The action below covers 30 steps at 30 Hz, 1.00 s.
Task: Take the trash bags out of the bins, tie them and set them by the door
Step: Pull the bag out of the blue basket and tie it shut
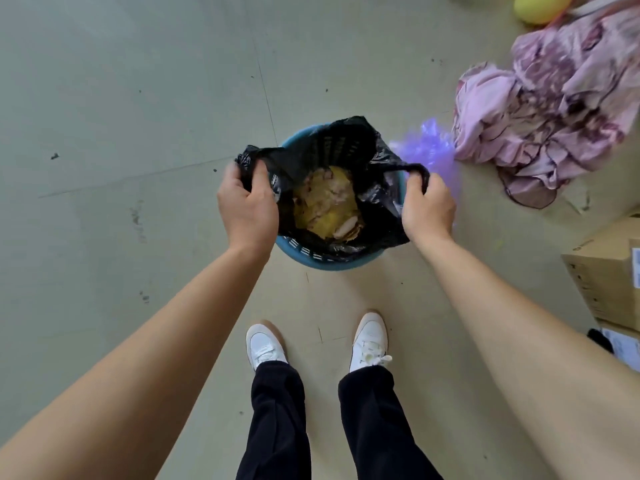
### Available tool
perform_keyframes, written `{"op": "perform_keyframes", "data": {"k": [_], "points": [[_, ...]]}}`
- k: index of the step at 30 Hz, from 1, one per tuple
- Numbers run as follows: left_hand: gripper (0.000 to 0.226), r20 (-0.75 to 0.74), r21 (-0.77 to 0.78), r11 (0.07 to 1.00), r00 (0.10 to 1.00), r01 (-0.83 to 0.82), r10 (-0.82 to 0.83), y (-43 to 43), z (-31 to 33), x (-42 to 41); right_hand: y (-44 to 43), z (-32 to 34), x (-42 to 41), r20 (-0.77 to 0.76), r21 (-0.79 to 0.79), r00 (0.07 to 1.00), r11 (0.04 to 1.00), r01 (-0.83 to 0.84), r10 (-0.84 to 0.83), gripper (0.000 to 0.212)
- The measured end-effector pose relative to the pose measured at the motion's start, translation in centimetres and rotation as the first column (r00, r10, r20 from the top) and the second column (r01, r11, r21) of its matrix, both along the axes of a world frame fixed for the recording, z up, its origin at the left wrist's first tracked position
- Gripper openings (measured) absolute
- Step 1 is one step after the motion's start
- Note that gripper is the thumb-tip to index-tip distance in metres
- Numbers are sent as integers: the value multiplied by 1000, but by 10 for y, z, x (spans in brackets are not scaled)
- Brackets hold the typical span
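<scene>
Trash bag (pixel 381 164): black, lining the blue bin (pixel 329 263), yellowish waste inside.
Hands: left hand (pixel 247 206) clenched on the bag's left edge, right hand (pixel 427 207) curled round its twisted right handle, probably for lifting out.
Around: purple bag (pixel 429 147) just beside the bin; pink cloth (pixel 547 123) beyond; boxes (pixel 606 271) farther right.

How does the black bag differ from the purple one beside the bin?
The black bag lines the blue bin, spread open with trash inside; the purple bag lies crumpled on the floor beside it. The left hand and right hand grip the black bag's edges; neither grips the purple bag. Both are thin plastic.
</scene>
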<state>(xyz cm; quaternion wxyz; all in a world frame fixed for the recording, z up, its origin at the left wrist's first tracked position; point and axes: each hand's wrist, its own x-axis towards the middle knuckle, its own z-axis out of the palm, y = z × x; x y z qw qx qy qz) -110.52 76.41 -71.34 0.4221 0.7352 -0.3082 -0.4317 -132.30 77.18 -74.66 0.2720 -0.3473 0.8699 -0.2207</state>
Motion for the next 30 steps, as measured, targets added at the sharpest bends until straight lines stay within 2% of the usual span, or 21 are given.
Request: {"op": "perform_keyframes", "data": {"k": [3, 7, 10, 14, 16, 19, 22, 26, 30], "points": [[18, -20, -14, 999, 999, -32, 32, -5, 21, 0, -17, 39, -8, 28, -302, 998, 952, 57, -51, 31], [19, -28, -81, 995, 998, -61, 59, -14, 54, 2, -30, 84, -15, 10, -436, 1000, 900, 5, 0, 31], [23, -5, -124, 990, 997, -72, 72, -14, 89, 5, -33, 124, -12, 37, -540, 999, 842, 11, 11, 22], [28, 38, -101, 989, 993, -109, 113, -8, 154, 19, -31, 181, 3, -99, -583, 989, 799, -145, 107, 32], [25, 102, -89, 989, 987, -119, 128, -2, 194, 31, -32, 211, 14, -102, -609, 974, 762, -221, 202, 27], [19, 190, -103, 978, 961, -182, 199, 10, 248, 63, -36, 262, 40, 48, -624, 940, 745, -237, 339, 24], [18, 256, -101, 970, 937, -220, 239, 24, 290, 98, -40, 306, 74, 218, -597, 909, 786, -164, 355, 17], [11, 328, -54, 974, 917, -220, 225, 47, 327, 144, -36, 337, 129, 280, -569, 881, 805, -166, 380, 13], [23, 333, -1, 972, 916, -236, 223, 64, 329, 202, -19, 337, 188, 298, -496, 858, 836, -236, 419, 10]]}}
